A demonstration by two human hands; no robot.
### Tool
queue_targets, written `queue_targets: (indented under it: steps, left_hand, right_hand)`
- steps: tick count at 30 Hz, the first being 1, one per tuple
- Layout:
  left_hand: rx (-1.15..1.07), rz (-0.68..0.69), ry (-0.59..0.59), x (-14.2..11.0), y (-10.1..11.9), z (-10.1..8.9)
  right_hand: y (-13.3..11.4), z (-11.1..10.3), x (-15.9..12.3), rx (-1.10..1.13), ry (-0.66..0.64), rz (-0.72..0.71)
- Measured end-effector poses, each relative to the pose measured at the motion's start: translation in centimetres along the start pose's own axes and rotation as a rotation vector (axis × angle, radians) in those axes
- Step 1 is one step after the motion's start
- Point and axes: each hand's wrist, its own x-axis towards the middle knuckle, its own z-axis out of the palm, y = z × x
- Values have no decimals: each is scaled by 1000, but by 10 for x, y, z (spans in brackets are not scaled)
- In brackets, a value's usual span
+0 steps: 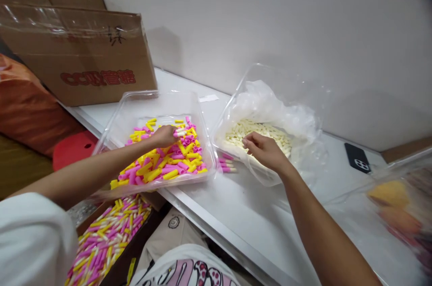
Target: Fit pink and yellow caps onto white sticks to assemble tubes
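Observation:
My left hand (164, 135) reaches into a clear plastic tray (111, 133) full of pink and yellow tube pieces (165, 160); its fingers are curled around a pink and white piece. My right hand (265, 151) hovers at the rim of a second clear tray (232, 106), lined with a plastic bag (270, 106) and holding small white sticks (259, 135). Its fingers are bent together in a loose pinch; what they hold, if anything, is hidden. A few assembled pink pieces with white ends (227, 164) lie on the white table (243, 205) between the two trays.
A cardboard box (77, 52) stands at the back left against the wall. A lower box of pink, yellow and white pieces (108, 236) sits below the table edge by my lap. A black phone (357, 158) lies at the right, and a blurred clear container (398, 205) at the far right.

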Motion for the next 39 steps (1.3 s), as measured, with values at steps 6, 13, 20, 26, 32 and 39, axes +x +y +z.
queue_targets:
  steps: [6, 13, 20, 26, 32, 39]
  left_hand:
    - [85, 28, -89, 21, 6, 16]
    - [-48, 47, -120, 10, -2, 6]
    - [-377, 46, -139, -5, -2, 4]
    - [-505, 46, -40, -19, 1, 2]
    - [-738, 70, -16, -33, 8, -10]
    - [-992, 192, -87, -63, 47, -7]
  right_hand:
    - [38, -16, 23, -494, 8, 159]
    - [62, -7, 63, -681, 28, 231]
    - [74, 4, 66, -707, 16, 222]
    - [69, -8, 47, -595, 112, 195]
    - [19, -6, 7, -271, 176, 79]
    - [-49, 27, -51, 470, 74, -73]
